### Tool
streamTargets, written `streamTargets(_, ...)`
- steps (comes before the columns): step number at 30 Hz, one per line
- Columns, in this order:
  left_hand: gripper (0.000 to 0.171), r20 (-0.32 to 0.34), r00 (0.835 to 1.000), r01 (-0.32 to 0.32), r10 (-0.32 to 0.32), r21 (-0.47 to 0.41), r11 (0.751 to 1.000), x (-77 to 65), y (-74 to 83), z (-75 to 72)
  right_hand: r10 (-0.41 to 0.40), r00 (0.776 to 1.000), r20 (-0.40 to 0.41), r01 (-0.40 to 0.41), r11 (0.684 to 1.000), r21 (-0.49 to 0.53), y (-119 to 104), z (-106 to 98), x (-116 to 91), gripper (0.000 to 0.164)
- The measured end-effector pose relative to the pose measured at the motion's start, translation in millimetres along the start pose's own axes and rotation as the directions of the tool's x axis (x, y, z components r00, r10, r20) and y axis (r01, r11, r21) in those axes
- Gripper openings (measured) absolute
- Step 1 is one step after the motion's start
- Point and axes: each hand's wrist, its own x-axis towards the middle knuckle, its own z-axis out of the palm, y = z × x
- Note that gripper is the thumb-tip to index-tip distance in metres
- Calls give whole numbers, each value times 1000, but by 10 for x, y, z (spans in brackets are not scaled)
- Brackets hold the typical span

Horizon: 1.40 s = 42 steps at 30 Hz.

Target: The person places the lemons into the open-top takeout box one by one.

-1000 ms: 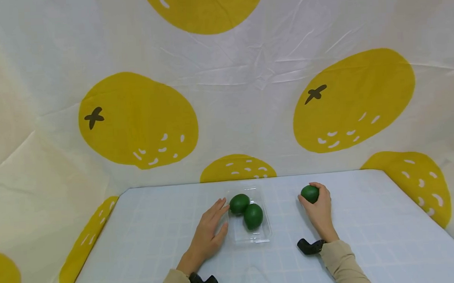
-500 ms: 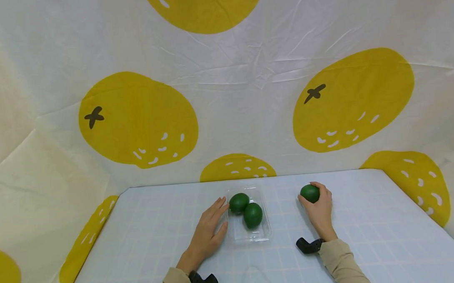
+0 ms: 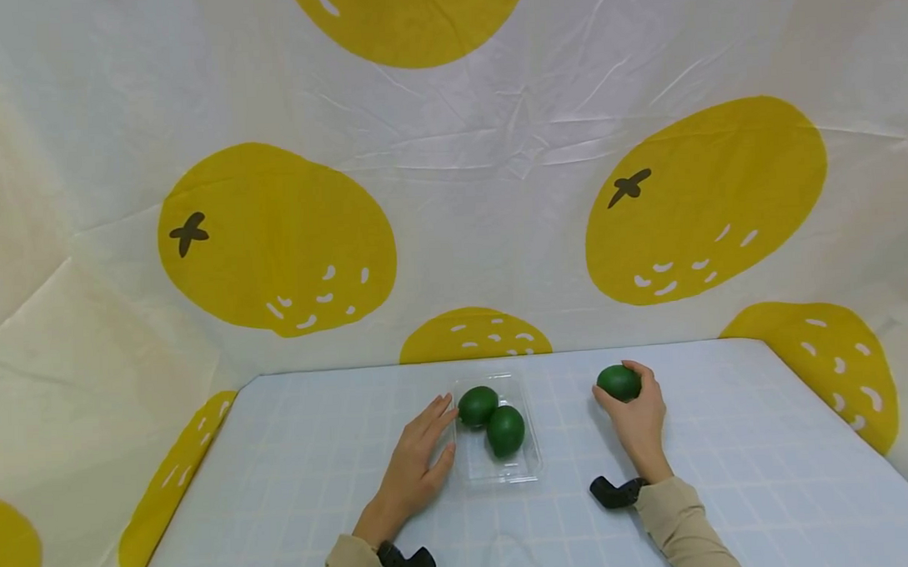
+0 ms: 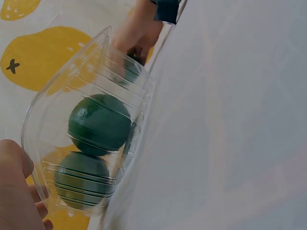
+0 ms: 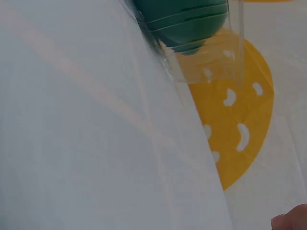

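A clear plastic box (image 3: pixel 475 470) lies on the table with two smooth, dark green oval fruits (image 3: pixel 506 432) (image 3: pixel 477 406) inside, side by side. My left hand (image 3: pixel 414 468) rests along the box's left side, fingers extended and fingertips at its rim. Out to the right, my right hand (image 3: pixel 639 415) grips a third green oval fruit (image 3: pixel 618 382) between thumb and fingers. The left wrist view looks through the ribbed box wall at both fruits (image 4: pixel 100 123), with my right hand (image 4: pixel 136 33) beyond. In the right wrist view only a fingertip (image 5: pixel 290 219) shows at the lower corner.
A pale checked cloth covers the table (image 3: pixel 295 456). Behind it hangs a white curtain (image 3: pixel 489 215) printed with large yellow fruits. A black wrist camera (image 3: pixel 615 492) sits on the right wrist, another wrist camera (image 3: pixel 407 563) on the left.
My right hand has shifted the held fruit very slightly up and to the left in the head view. The left hand and the box have stayed in place.
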Motion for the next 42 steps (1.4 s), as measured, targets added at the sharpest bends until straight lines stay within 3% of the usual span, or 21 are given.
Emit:
streamTargets(6,48,5,1000,1,-1,-3,1000,7,-17,-3,-22,1000,-18,23,999,29,-197,21,7,65)
streamTargets(12,48,7,1000,12,-12,-1,1000,6,-32,-12,-106,994,-15,107,991,76,-463,52,-53,63)
streamTargets(19,47,9,1000,22,-22,-7,1000,4,-25,-17,-164,983,88,151,979,140,-762,61,-190,65)
streamTargets(26,47,2,1000,6,-6,-12,1000,11,-26,-2,-247,946,212,210,960,185,-1009,81,-347,67)
streamTargets(31,47,9,1000,5,-5,-6,1000,14,-20,-12,-371,888,274,300,916,267,-1267,65,-519,67)
streamTargets(34,47,9,1000,4,-4,-3,1000,15,-11,-24,-471,828,304,377,869,320,-1380,62,-609,64)
streamTargets(42,47,-1,1000,-2,2,-6,1000,13,5,-25,-604,683,410,434,788,438,-1342,164,-720,61)
